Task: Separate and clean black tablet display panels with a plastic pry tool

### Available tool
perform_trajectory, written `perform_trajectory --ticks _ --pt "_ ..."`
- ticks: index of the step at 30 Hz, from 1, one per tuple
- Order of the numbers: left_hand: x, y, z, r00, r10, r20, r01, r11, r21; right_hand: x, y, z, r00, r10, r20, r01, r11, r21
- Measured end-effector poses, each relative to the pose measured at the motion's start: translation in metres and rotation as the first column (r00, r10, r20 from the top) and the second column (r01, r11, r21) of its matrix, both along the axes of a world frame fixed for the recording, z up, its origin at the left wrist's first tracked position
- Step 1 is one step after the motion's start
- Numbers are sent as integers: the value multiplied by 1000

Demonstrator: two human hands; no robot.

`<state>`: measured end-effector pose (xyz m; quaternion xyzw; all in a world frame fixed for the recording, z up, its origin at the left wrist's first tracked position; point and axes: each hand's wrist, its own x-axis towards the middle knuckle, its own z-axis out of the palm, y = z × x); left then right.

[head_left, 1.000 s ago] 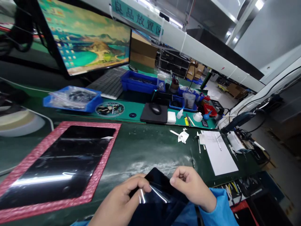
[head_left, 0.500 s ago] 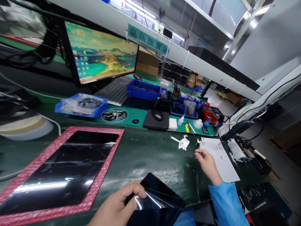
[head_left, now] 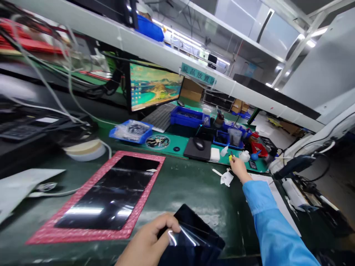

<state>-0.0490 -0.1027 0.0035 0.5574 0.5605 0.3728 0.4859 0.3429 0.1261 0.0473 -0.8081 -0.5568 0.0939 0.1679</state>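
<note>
My left hand [head_left: 158,236] is closed at the lower middle, pinching clear film [head_left: 184,236] at the edge of a black tablet-like panel [head_left: 198,223]. The film is partly lifted and catches the light. My right hand [head_left: 239,168] reaches to the front edge of the green mat [head_left: 180,151]. Its fingertips are together at a small yellow item [head_left: 230,157] and a thin dark tool; the hand hides most of them. A crumpled white scrap [head_left: 226,178] lies just left of that hand. To the left, a large black glass panel [head_left: 111,192] rests on pink bubble wrap [head_left: 144,195].
A black mouse [head_left: 199,143], a white pad [head_left: 215,154], a small bottle [head_left: 224,150] and blue trays [head_left: 190,117] stand along the back. A monitor [head_left: 154,87] and keyboard [head_left: 161,117] are behind. White paper [head_left: 280,207] lies right, and a tape roll [head_left: 85,149] left.
My right hand has moved forward from beside the paper to the tools at the mat's edge. My left hand still holds the film at the panel. The view has turned left.
</note>
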Motion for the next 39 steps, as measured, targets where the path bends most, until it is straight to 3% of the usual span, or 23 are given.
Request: perform_trajectory --ticks 6,12,16,21,24,26,30,35,39 --pt "-10 -10 18 996 25 84 -25 1000 -1 -20 25 6 990 -20 139 40 989 -143" --pt "-12 -12 16 994 33 101 -32 999 -8 -23 9 16 999 -27 17 29 991 -129" --pt "-10 -12 12 995 -1 101 1 1000 -1 -31 -47 25 960 97 -262 -116 992 -58" --pt "-5 -9 11 993 -61 97 59 998 18 -44 -168 37 761 279 -586 -300 952 64" --pt "-1 -8 15 991 -92 101 89 995 42 -52 -229 38 624 267 -735 -319 945 72" --pt "1 -8 17 989 -111 99 106 993 55 -57 -255 37 624 239 -743 -307 951 48" --pt "5 -10 18 987 -136 89 130 989 76 -68 -278 40 707 258 -658 -335 942 9" --pt "5 -12 20 985 -140 96 131 987 97 -80 -280 50 719 315 -619 -360 931 56" --pt "4 -14 27 985 -143 101 133 986 95 -84 -279 48 724 381 -575 -375 917 136"
